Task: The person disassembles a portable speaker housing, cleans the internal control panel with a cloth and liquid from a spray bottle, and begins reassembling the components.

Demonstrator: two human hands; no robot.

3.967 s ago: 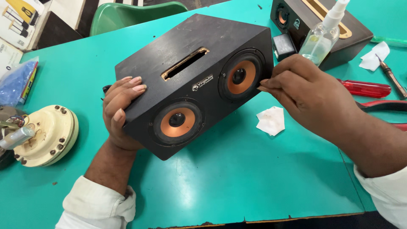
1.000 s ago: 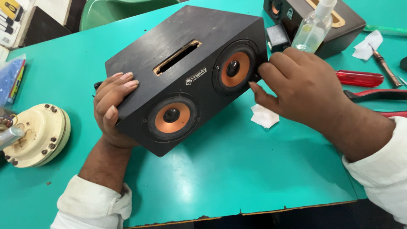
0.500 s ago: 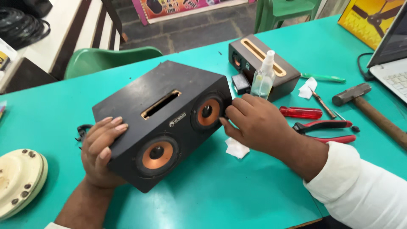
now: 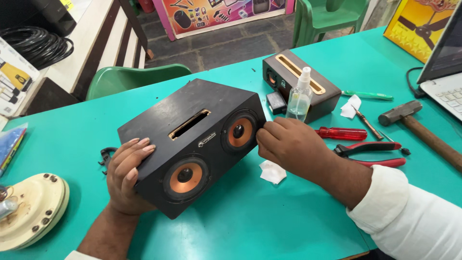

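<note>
Since the earlier frames the view has swung up and right, bringing a hammer [image 4: 417, 130] and laptop [image 4: 445, 72] into sight; both hands keep their places. On the teal worktop [image 4: 269, 221] the black speaker box [image 4: 192, 144] lies tilted, both orange cones facing the camera. Left hand [image 4: 126, 175] braces its near-left end, fingers flat and spread, gripping nothing else. Right hand [image 4: 291, 144] pinches at the right cone's rim; whether a cloth sits inside, I cannot tell. Work appears mid-course. Open room lies at the near edge; tools, including pliers [image 4: 370, 155] and a red screwdriver [image 4: 342, 133], crowd the right. A white wipe [image 4: 272, 172] lies below the wrist.
</note>
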